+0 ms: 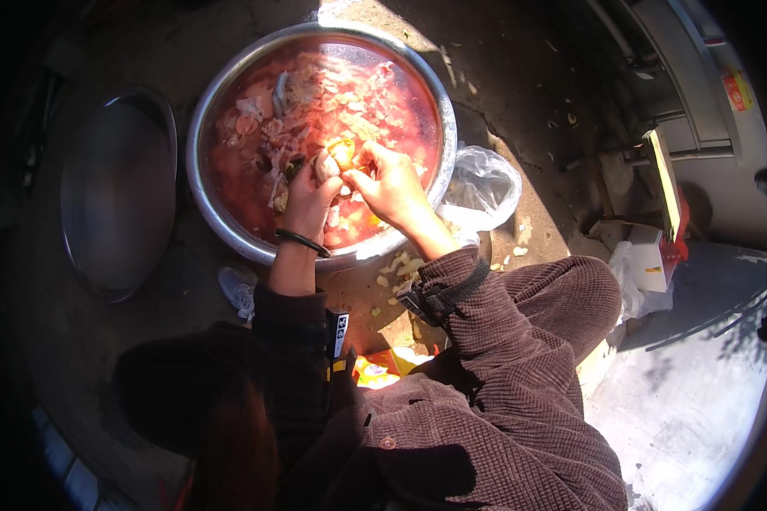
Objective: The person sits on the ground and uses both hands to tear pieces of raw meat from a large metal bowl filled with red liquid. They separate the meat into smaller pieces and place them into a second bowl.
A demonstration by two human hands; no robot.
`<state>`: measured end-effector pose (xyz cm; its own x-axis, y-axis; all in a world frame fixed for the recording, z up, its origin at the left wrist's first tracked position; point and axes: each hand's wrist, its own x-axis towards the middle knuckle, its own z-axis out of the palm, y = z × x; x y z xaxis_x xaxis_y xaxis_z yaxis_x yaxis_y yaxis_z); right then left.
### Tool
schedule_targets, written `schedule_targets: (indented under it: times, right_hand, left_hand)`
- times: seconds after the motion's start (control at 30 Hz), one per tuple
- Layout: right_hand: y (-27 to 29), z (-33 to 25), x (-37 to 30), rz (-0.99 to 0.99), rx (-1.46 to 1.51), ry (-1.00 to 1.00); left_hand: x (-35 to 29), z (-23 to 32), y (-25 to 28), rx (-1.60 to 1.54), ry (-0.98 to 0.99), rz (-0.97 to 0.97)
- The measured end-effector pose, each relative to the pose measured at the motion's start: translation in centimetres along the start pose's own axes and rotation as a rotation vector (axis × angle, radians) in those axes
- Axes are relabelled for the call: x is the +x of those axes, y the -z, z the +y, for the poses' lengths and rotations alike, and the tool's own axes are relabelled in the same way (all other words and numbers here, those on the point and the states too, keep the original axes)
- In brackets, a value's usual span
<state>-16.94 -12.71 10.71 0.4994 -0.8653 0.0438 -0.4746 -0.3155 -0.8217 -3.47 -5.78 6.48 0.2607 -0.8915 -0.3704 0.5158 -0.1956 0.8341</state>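
Note:
A wide metal basin holds reddish water with many pale pink pieces of raw poultry offal in it. Over its near half, my left hand is closed round a rounded, pale piece that looks like a gizzard. The thumb and fingers of my right hand pinch at a yellow lining on the gizzard's right side. Both hands nearly meet there. A dark greenish bit shows beside my left fingers, partly hidden by them.
Right of the basin sits a clear plastic bag. An empty-looking oval metal tub stands in shade at the left. Yellowish scraps lie on the ground near my right forearm. A bright orange-yellow package lies between my legs.

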Motion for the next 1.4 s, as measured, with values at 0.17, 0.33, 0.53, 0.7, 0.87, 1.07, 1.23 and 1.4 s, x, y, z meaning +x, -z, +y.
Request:
schedule_targets:
  times: [0.17, 0.33, 0.53, 0.7, 0.87, 1.07, 1.23, 1.4]
  right_hand:
    - [0.6, 0.8, 0.4, -0.164, 0.356, -0.213]
    - [1.8, 1.4, 0.6, -0.317, 0.732, -0.294]
    - [2.9, 2.1, 0.5, -0.404, 0.889, -0.397]
    - [3.2, 3.1, 0.6, -0.416, 0.923, -0.365]
    - [3.0, 3.1, 0.6, -0.343, 0.927, -0.341]
    - [1.8, 0.7, 0.9, -0.231, 0.261, -0.12]
    - [0.0, 0.3, 1.1, -0.192, 0.499, -0.114]
    - [0.3, 1.0, 0.7, -0.129, 0.499, -0.159]
  left_hand:
    - [-0.2, -0.1, 1.1, -0.192, 0.025, -0.122]
    - [-0.1, 0.5, 1.9, -0.344, 0.125, -0.283]
    - [-0.8, 1.7, 1.4, -0.413, 0.201, -0.392]
    - [-1.4, 2.5, 0.6, -0.387, 0.204, -0.405]
    - [-1.4, 2.2, 0.5, -0.356, 0.167, -0.35]
    - [-0.7, 1.6, 0.8, -0.103, 0.069, -0.142]
    - [-0.3, 0.6, -0.3, -0.132, -0.011, -0.03]
    - [-0.1, 0.3, 1.3, -0.194, 0.102, -0.175]
